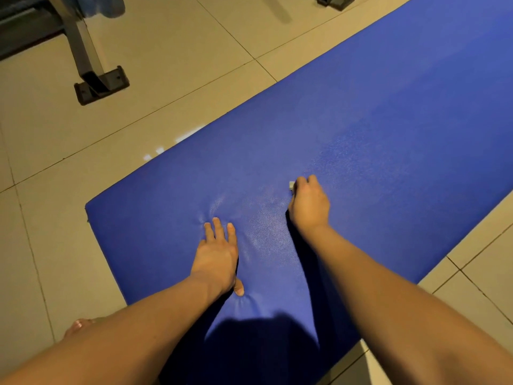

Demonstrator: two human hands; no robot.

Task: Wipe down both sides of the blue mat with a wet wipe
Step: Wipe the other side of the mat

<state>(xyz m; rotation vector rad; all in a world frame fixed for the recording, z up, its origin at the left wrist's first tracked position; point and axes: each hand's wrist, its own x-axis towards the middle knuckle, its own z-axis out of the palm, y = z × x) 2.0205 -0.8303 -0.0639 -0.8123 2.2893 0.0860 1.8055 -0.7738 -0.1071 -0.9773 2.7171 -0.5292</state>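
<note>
This looks like a workout room, at home or in a small gym. A padded blue mat [388, 120] lies flat on a floor [172, 56] of large, pale, glossy tiles. At the far left a grey metal leg [82, 43] of some exercise frame slants down to a black foot plate [101, 85]. A second black foot [336, 1] stands far right.
</note>
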